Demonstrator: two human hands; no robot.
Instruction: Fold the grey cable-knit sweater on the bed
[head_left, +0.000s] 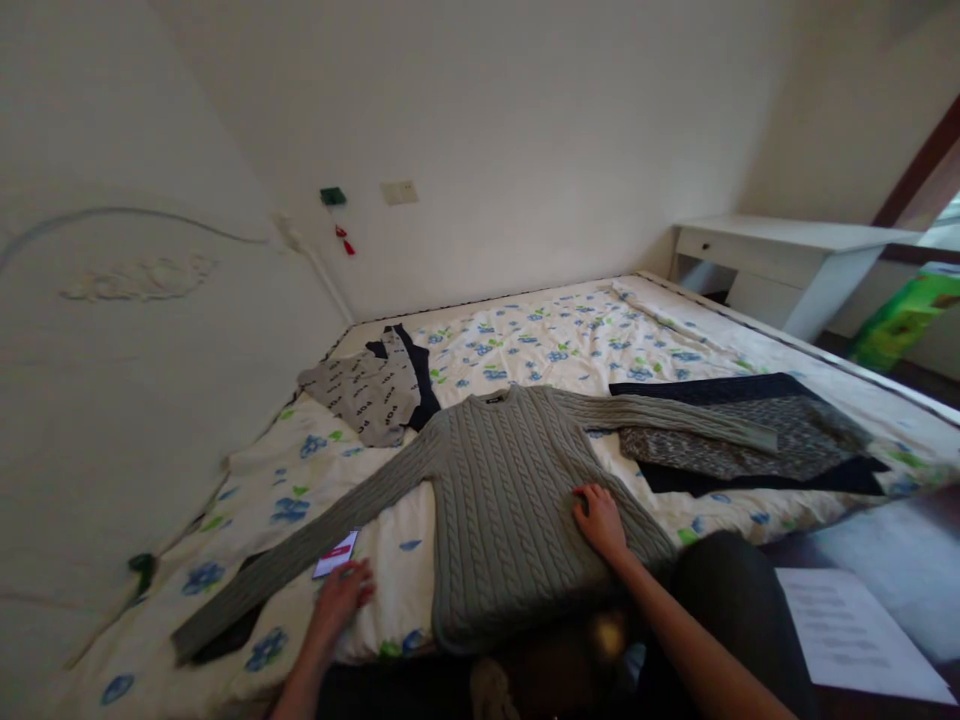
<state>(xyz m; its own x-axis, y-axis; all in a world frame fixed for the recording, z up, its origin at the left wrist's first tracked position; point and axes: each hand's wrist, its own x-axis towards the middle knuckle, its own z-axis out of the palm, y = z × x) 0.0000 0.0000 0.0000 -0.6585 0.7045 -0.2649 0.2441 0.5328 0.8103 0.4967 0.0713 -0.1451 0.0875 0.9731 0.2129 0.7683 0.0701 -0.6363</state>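
A grey-green cable-knit sweater (499,500) lies spread flat on the bed, sleeves stretched out to both sides. My right hand (598,520) rests flat on its lower right side, fingers stretched out. My left hand (341,597) is at the bed's near edge, beside the sweater's left sleeve, its fingers curled at a phone (335,555) with a lit screen that lies on the sheet. Whether those fingers grip the phone is unclear.
The bed (525,330) has a white sheet with blue flowers. A grey printed garment over a dark one (371,395) lies at the far left. Dark and speckled folded clothes (750,440) lie on the right. A white desk (787,255) stands beyond; paper (847,635) lies at lower right.
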